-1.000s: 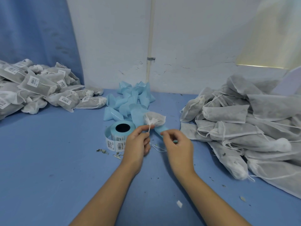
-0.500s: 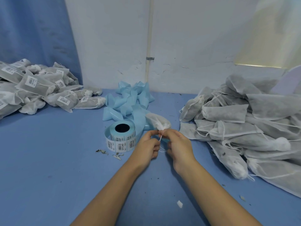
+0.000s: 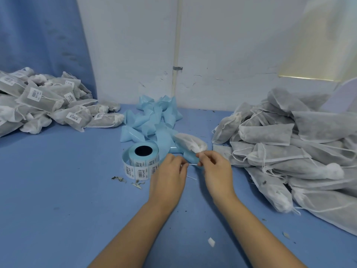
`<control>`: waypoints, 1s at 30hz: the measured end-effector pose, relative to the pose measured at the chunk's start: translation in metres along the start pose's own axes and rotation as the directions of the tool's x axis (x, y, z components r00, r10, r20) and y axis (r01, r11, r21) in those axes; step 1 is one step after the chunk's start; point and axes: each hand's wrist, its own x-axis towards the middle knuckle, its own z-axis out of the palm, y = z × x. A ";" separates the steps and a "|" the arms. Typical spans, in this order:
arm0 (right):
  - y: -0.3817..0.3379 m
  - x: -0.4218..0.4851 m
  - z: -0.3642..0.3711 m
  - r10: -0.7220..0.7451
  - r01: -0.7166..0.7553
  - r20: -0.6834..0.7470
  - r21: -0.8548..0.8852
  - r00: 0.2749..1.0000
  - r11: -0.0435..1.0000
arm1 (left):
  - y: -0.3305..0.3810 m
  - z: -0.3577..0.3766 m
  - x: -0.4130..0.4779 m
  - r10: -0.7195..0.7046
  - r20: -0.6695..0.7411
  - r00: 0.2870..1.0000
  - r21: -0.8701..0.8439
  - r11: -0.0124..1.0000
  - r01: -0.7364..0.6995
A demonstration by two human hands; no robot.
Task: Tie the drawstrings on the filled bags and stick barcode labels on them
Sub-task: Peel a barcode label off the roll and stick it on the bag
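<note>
**Q:** Hands?
**A:** Left hand (image 3: 170, 167) pinches the drawstring (image 3: 193, 164). Right hand (image 3: 214, 167) pinches the gathered neck of the bag (image 3: 190, 141). The string runs taut between them.

**Q:** Where's the bag?
**A:** Just beyond my right fingers, over the backing strips (image 3: 154, 120). I can't tell whether it's resting on them.

**Q:** Is it knotted?
**A:** Too small to see. I judge the tie is in progress. No label shows on it.

**Q:** Further out?
**A:** The roll (image 3: 142, 161) stands just beside my left hand, barcodes facing me. The left pile (image 3: 48, 105) is tied and labelled. The right pile (image 3: 289, 151) is bigger, with loose strings and no labels showing.

**Q:** Progress?
**A:** Plenty is done, but more is left, I reckon.
</note>
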 end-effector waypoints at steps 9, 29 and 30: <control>0.000 -0.011 0.003 -0.192 0.240 0.146 -0.664 0.971 0.708 | 0.004 -0.005 -0.004 0.107 -0.116 0.988 -0.070 0.991 -0.115; 0.009 -0.017 0.003 -0.312 0.406 0.264 -0.493 0.913 0.769 | 0.007 -0.006 0.005 0.029 0.065 0.997 -0.766 0.642 0.031; 0.009 -0.016 0.003 -0.311 0.406 0.266 -0.490 0.912 0.771 | 0.007 -0.006 0.005 0.027 0.047 0.999 -0.774 0.632 0.019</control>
